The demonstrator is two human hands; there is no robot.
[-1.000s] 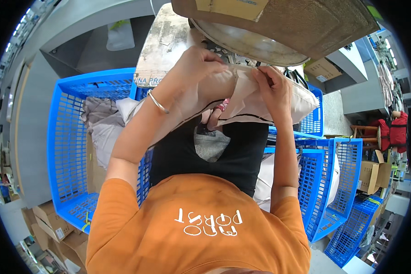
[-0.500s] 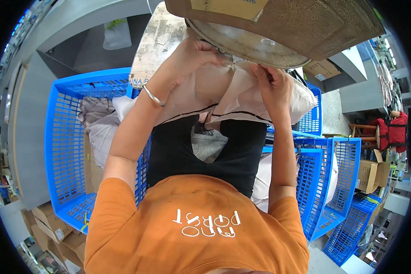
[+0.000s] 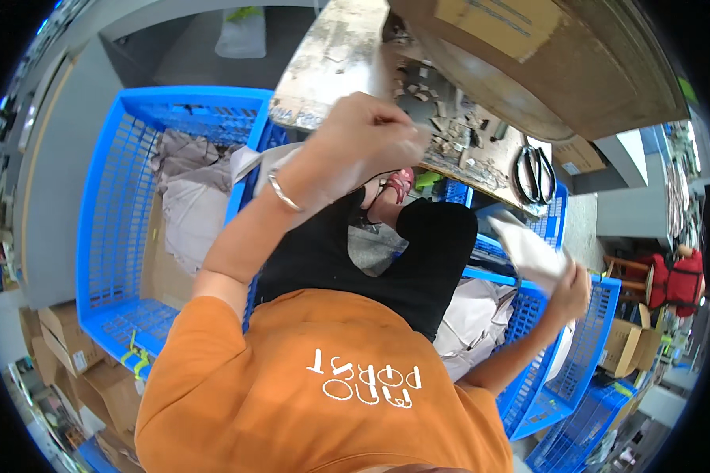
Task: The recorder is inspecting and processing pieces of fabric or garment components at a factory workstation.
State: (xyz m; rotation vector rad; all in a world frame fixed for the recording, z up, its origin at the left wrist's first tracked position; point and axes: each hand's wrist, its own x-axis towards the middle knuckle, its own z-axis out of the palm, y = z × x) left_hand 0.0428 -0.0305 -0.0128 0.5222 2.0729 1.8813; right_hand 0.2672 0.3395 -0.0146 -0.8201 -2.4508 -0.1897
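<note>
My right hand (image 3: pixel 569 292) is out to the right, closed around one end of a pale cloth piece (image 3: pixel 528 251) that is smeared by motion. The cloth stretches up toward the bench edge, above a blue basket. My left hand (image 3: pixel 367 138) hovers in front of the bench, its fingers curled together and blurred at the tips. Whatever it may pinch is too blurred to name. Beneath my left forearm, more pale cloth (image 3: pixel 247 160) lies over the rim of the left basket.
Black-handled scissors (image 3: pixel 535 173) lie on the worn bench (image 3: pixel 323 67) near small scraps (image 3: pixel 454 130). A large brown machine housing (image 3: pixel 560 71) overhangs it. Blue baskets with cloth flank me: one at left (image 3: pixel 102 236), others at right (image 3: pixel 596 315). Cardboard boxes (image 3: pixel 635 343) stand farther right.
The beige cloth both hands held under the machine housing has left that spot. My right hand has swung right and down with pale cloth, uncovering scraps and scissors. My view has shifted.
</note>
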